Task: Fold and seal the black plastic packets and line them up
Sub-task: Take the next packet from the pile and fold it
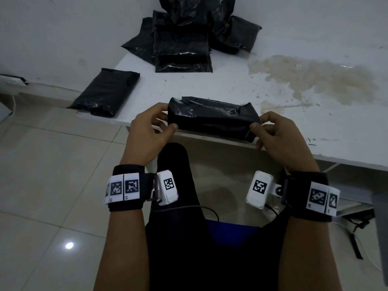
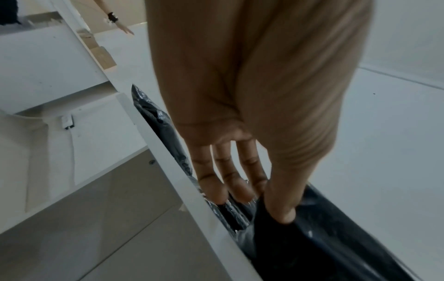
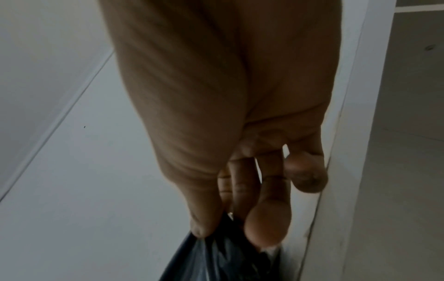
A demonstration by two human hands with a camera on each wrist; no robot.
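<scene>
A folded black plastic packet (image 1: 212, 117) lies lengthwise at the near edge of the white table (image 1: 273, 85). My left hand (image 1: 156, 124) pinches its left end between thumb and fingers. My right hand (image 1: 262, 128) pinches its right end the same way. In the left wrist view the left hand (image 2: 261, 197) has its thumb on top of the packet (image 2: 312, 243) and its fingers behind it. In the right wrist view the right hand (image 3: 238, 220) pinches the crinkled plastic (image 3: 216, 260). One folded packet (image 1: 106, 92) lies alone at the table's left corner.
A heap of several loose black packets (image 1: 184, 38) sits at the far side of the table against the wall. A brownish stain (image 1: 310, 74) spreads over the right of the tabletop. Tiled floor (image 1: 52, 164) lies to the left. My legs are under the table edge.
</scene>
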